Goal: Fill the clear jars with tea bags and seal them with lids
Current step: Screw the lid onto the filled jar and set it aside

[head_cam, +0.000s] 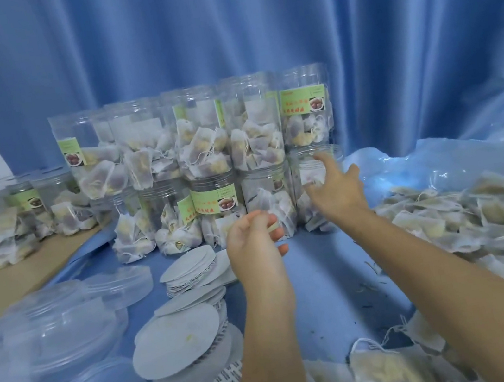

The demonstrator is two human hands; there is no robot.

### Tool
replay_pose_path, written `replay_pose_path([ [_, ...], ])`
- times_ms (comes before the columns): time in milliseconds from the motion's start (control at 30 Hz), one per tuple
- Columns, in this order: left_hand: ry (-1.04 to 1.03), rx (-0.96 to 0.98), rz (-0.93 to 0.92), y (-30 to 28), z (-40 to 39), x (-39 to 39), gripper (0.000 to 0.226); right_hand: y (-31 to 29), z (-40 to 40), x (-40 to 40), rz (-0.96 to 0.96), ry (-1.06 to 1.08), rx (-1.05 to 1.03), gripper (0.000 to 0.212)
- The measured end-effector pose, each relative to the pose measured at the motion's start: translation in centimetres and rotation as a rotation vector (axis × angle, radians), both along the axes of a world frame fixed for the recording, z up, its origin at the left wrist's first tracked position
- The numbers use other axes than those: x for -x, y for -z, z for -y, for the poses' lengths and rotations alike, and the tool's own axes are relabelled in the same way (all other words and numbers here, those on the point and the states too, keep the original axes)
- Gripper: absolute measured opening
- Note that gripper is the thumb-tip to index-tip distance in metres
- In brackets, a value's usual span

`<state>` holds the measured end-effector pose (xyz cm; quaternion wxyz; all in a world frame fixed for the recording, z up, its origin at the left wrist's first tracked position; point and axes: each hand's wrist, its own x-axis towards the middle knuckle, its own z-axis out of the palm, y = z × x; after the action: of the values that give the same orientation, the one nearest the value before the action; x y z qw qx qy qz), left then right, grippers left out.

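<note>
While both forearms reach fwd from the bottom edge, nearest stuff is a loose tea bag (378,366) w/ string at bottom centre and clear lids (66,325) piled bottom-left on the blue cloth (322,279). Just right of the lids: stacks of round white seal discs (177,340), a 2nd fanned stack (190,268) further back. Big heap of tea bags (482,219) runs along the right side, on clear plastic sheeting (458,156).

Left hand (254,243), mid-frame: grip curled, fingertips pinching smth small and pale; can't tell what, blurred. It sits just in front of the lower jar row, above the far disc stack.

Right hand (334,185): grip loose, fingers spread, holding nothing that I can make out (motion blur). It's up against the front of the rightmost lower jar (317,180), near its rim; contact vs. just short, can't tell.

Behind: jars stacked 2 high, lower row (214,210) and upper row (194,133), all part-filled w/ tea bags, some w/ green labels. Upper right jar (305,108) sits directly on the one by the right hand. More filled jars (15,220) far left on a brown table (9,281). Blue curtain (249,24) at back.
</note>
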<state>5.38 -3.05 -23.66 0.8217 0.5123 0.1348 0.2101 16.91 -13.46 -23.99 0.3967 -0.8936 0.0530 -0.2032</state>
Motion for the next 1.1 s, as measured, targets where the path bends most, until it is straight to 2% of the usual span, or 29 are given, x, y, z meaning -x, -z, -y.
replay_pose_path([
  [133, 0.010, 0.004, -0.017, -0.1, -0.1, 0.2, 0.010, 0.3, -0.1, 0.9, 0.161, -0.002, -0.065, 0.017],
  [267, 0.007, -0.019, -0.019, -1.1, -0.4, 0.3, 0.012, -0.5, 0.7, 3.3, 0.190, -0.049, -0.085, 0.007],
  [400, -0.026, -0.089, 0.006, -1.7, -0.4, 0.4, 0.015, -1.1, 1.6, 6.5, 0.147, -0.266, -0.052, 0.016],
  [533, -0.153, -0.188, 0.006, -1.8, -0.1, 0.4, 0.012, -1.4, 1.5, 8.7, 0.114, -0.533, -0.050, 0.019],
  [667, -0.318, -0.245, -0.005, -1.5, -0.6, 0.5, 0.005, -1.5, 1.8, 9.0, 0.068, -0.682, -0.211, 0.043],
  [733, -0.345, -0.220, 0.000, -1.2, -1.1, 0.5, 0.008, -1.2, 2.1, 8.8, 0.008, -0.681, -0.292, 0.047],
  [767, -0.345, -0.199, 0.002, -1.1, -1.3, 0.5, 0.010, -0.9, 2.4, 8.6, -0.016, -0.620, -0.219, 0.044],
  [800, -0.344, -0.181, 0.000, -1.0, -1.4, 0.5, 0.014, -0.7, 2.8, 8.4, -0.049, -0.516, -0.012, 0.042],
  [867, -0.350, -0.177, -0.026, -0.8, -1.5, 0.5, 0.022, 0.0, 3.4, 8.0, -0.177, -0.266, 0.556, 0.037],
  [933, -0.356, -0.203, -0.068, -0.5, -1.5, 0.4, 0.029, 0.9, 3.5, 8.1, -0.378, -0.101, 0.906, 0.033],
  [1000, -0.341, -0.207, -0.112, -0.3, -1.5, 0.4, 0.034, 1.8, 3.6, 8.2, -0.556, 0.007, 0.942, 0.035],
  [1100, -0.306, -0.231, -0.173, -0.3, -1.5, 0.2, 0.053, 2.7, 3.6, 8.2, -0.569, 0.051, 0.855, 0.037],
])
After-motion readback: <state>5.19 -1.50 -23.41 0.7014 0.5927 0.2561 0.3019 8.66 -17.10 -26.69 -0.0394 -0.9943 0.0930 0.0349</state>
